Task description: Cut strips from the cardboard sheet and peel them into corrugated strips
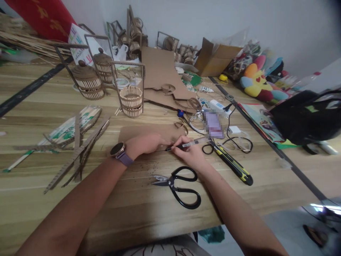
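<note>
My left hand (150, 143), with a watch on its wrist, lies on a piece of brown cardboard (133, 132) and presses on it, its fingers stretched towards the right. My right hand (189, 153) is closed around a pen (186, 144), its tip down by the near edge of the cardboard, close to my left fingertips. Black-handled scissors (170, 183) lie partly spread on the table just below my hands. To the right of my right hand rests a yellow and black utility knife (233, 163).
Cardboard strips (77, 149) lie at the left. A small slatted basket (131, 101) and lidded ones (87, 81) stand behind. Further right are a phone (213, 124), cables (239, 142) and a black bag (306, 113). A large cardboard sheet (158, 67) and an opened box (218, 58) are at the back.
</note>
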The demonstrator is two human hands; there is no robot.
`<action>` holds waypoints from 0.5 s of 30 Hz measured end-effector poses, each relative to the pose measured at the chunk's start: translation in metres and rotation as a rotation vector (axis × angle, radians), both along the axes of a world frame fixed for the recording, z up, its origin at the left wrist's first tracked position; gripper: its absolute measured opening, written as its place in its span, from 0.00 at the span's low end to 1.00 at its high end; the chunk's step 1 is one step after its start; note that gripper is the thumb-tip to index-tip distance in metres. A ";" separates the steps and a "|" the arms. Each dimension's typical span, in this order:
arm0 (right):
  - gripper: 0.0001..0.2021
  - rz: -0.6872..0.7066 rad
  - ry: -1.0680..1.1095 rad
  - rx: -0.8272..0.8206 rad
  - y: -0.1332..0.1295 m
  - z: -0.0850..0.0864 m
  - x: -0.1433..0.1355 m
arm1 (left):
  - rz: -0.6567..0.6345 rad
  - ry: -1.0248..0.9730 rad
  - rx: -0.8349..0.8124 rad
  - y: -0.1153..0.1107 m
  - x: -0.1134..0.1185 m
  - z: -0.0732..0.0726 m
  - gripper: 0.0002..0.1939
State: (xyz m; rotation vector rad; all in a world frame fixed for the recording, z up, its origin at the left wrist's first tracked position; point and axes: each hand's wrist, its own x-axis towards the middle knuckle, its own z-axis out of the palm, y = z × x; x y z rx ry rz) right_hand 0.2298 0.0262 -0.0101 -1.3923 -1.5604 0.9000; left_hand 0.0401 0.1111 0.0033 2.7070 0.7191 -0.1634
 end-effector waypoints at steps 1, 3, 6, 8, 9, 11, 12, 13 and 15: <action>0.06 0.011 -0.022 0.011 0.000 0.000 0.000 | -0.003 -0.005 0.002 -0.001 0.000 0.001 0.25; 0.06 0.029 -0.074 0.044 -0.002 0.000 0.000 | -0.005 -0.016 0.010 -0.001 0.000 0.002 0.26; 0.06 0.060 -0.152 0.101 -0.004 0.004 -0.002 | -0.011 -0.028 0.020 -0.001 0.001 0.003 0.26; 0.07 0.095 -0.199 0.131 -0.005 0.008 -0.003 | -0.016 -0.029 0.020 0.000 0.001 0.002 0.25; 0.07 0.114 -0.219 0.141 -0.005 0.010 -0.003 | -0.017 -0.029 0.018 0.000 0.001 0.001 0.24; 0.07 0.136 -0.244 0.141 -0.005 0.014 -0.001 | -0.015 -0.030 0.012 0.001 0.001 -0.001 0.24; 0.07 0.141 -0.247 0.128 -0.004 0.016 0.001 | -0.012 -0.034 0.010 0.002 0.001 -0.002 0.24; 0.07 0.140 -0.246 0.112 -0.004 0.017 0.005 | -0.007 -0.039 0.009 0.002 0.000 -0.003 0.25; 0.08 0.124 -0.249 0.092 -0.004 0.019 0.015 | 0.005 -0.053 0.003 0.003 0.000 -0.005 0.26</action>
